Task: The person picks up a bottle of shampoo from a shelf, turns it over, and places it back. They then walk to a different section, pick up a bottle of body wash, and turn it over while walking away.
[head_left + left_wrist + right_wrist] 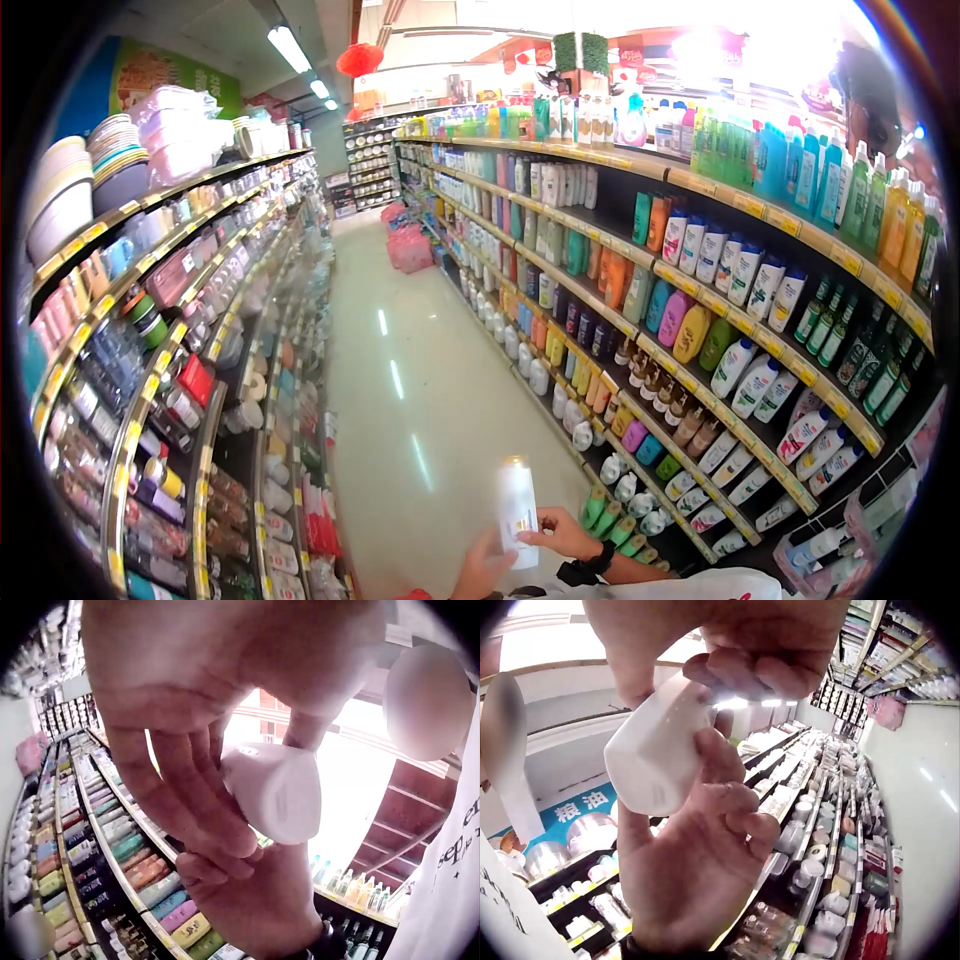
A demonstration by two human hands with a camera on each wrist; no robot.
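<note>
A white bottle (517,505) with a pale yellowish top stands nearly upright between both hands, low in the head view. My left hand (484,566), blurred there, grips its lower left side. On the other side my right hand (563,535) pinches the bottle between thumb and curled fingers. The left wrist view shows the white bottle (277,791) from its flat base, with the left hand (187,712) above and the right hand (255,900) below. From the right wrist, the bottle's base (656,761) faces the camera, and the left hand's fingers (724,754) wrap its side.
A shelf rack (640,260) on the right carries rows of shampoo bottles. Packed shelves (185,330) of household goods line the left. Between them runs a pale floor aisle (385,400), with pink bags (408,248) farther along. A wire basket (850,540) hangs at lower right.
</note>
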